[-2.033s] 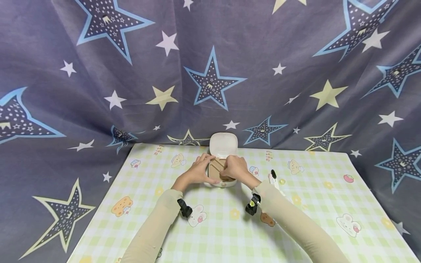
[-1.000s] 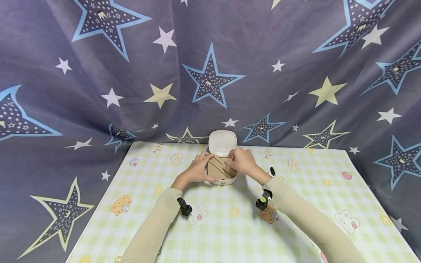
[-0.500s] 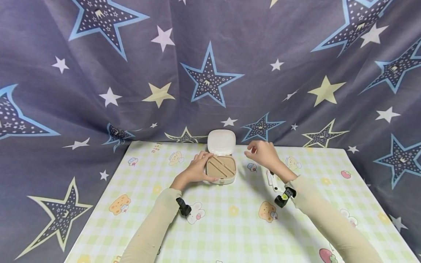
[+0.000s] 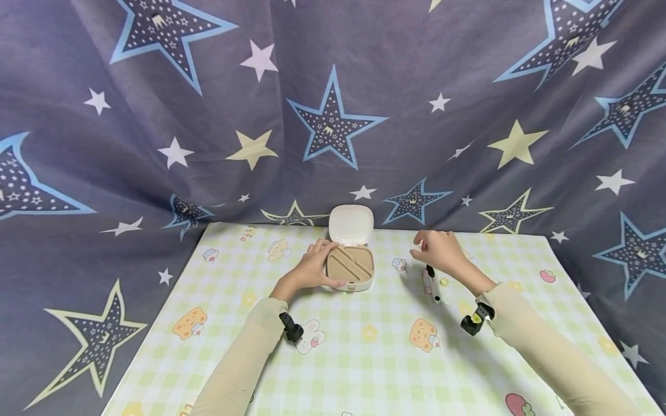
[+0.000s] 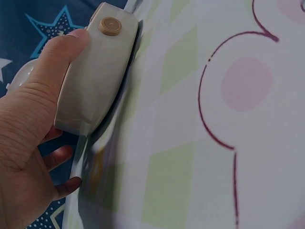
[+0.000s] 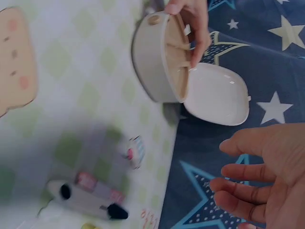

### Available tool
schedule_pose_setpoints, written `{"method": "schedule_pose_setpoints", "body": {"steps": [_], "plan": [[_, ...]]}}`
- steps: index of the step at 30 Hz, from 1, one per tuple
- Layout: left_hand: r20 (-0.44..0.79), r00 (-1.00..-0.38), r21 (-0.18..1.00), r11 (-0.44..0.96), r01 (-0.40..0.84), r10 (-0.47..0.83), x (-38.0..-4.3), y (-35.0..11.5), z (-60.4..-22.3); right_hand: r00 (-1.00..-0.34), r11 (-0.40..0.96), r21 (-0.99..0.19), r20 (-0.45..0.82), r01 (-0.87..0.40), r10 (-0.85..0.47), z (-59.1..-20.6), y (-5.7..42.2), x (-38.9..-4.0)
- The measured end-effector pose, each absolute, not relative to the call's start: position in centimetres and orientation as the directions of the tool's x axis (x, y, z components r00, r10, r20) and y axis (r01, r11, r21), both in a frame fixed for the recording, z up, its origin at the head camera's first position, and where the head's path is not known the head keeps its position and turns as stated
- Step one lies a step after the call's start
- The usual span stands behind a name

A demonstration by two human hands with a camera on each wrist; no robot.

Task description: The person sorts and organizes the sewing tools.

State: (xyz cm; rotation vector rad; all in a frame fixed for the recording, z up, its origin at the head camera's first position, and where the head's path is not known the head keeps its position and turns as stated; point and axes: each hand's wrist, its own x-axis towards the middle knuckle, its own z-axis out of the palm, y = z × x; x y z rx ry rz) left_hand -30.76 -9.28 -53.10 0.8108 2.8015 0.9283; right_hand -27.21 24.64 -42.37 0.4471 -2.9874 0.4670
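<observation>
A small white box [image 4: 359, 285] stands at the table's back edge, its rounded lid [image 4: 351, 224] raised behind it. Beige dividers [image 4: 343, 264] split its inside into slanted compartments. My left hand [image 4: 311, 268] grips the box's left side, thumb at the front and fingers toward the back; the left wrist view shows the thumb against the box's front wall [image 5: 95, 86] beside a round tan button [image 5: 110, 26]. My right hand [image 4: 442, 252] hovers to the right, fingers loosely bent with nothing in them. Below it lies a slim white object [image 6: 93, 195] with a black tip.
A small yellow piece [image 4: 444, 282] lies beside the slim white object. The table [image 4: 333, 358] wears a green checked cover with printed animals. Close behind its back edge hangs a dark curtain [image 4: 229, 190] with stars.
My right hand has come up out of the box and moved right, above the slim white object, uncovering the compartments. My left hand stays on the box.
</observation>
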Motion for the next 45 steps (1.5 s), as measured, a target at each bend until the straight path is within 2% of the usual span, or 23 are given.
{"method": "schedule_pose_setpoints", "body": {"steps": [8,19,31,45], "plan": [[0.077,-0.855,0.583,0.673,0.455,0.512,-30.7,-9.2,-53.0,-0.961,0.941,-0.197,0.023,-0.276,-0.277,-43.5,26.2,-26.4],[0.082,-0.858,0.580,0.675,0.455,0.508,-30.7,-9.4,-53.0,-0.962,0.954,-0.137,-0.025,-0.267,-0.272,-45.6,27.4,-25.6],[0.090,-0.857,0.572,0.678,0.461,0.507,-30.6,-9.3,-53.0,-0.967,0.966,-0.138,-0.105,-0.218,-0.233,-46.9,27.7,-25.0],[0.080,-0.857,0.579,0.676,0.456,0.509,-30.6,-9.3,-53.1,-0.969,0.971,-0.149,-0.134,-0.188,-0.209,-47.9,28.0,-24.9]]}}
